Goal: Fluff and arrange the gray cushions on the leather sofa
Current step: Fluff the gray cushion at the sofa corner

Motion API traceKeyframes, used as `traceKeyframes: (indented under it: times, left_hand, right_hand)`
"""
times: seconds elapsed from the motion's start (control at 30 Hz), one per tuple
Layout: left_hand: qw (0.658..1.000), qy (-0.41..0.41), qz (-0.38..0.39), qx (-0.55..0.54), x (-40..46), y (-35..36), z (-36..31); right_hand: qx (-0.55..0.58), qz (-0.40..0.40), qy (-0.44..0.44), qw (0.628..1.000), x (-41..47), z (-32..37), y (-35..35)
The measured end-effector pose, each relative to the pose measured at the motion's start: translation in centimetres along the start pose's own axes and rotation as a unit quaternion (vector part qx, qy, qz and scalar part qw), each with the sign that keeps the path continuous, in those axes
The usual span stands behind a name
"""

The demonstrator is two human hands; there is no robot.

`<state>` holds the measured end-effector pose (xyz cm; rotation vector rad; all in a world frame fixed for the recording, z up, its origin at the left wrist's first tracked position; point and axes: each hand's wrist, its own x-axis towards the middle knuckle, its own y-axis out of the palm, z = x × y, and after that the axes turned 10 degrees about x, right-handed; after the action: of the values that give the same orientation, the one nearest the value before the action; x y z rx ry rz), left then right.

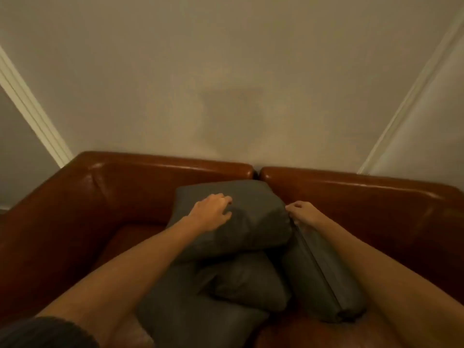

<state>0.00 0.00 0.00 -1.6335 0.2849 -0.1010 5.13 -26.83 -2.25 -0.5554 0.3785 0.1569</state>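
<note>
Several gray cushions lie heaped on the brown leather sofa (140, 187). The top cushion (253, 217) leans toward the backrest. My left hand (213, 212) lies on its upper face, fingers curled into the fabric. My right hand (301, 213) grips the cushion's right corner, with the fingers bent round its edge. Under it lie a second cushion (251, 282) and a large flat one (190, 320) at the bottom. A fourth cushion (324, 280) stands on its edge to the right, below my right forearm.
The sofa's backrest (351, 189) runs along a plain beige wall (226, 84). Its left arm (50, 234) rises beside the pile. Bare seat leather (288, 335) shows at the front. White trim (32, 106) slants down at the left.
</note>
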Motion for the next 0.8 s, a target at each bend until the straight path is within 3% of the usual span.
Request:
traceKeyframes:
  times: [0.1,0.3,0.53,0.8]
  left_hand:
    - [1.000,-0.014,0.014,0.011,-0.3,2.1,-0.7]
    - [0.995,-0.066,0.051,0.046,-0.8,6.4,-1.7]
    - [0.989,-0.114,0.035,0.090,-1.6,9.1,-2.8]
    - [0.984,-0.177,-0.016,0.015,-3.7,10.1,0.2]
  right_hand:
    - [0.098,0.003,0.084,0.992,-0.1,-1.5,1.9]
    - [0.272,-0.004,0.116,0.955,-0.1,-3.6,4.8]
    - [0.305,-0.033,0.022,0.952,-0.1,-4.8,6.4]
    - [0.270,-0.051,-0.133,0.952,-1.0,-1.0,9.4]
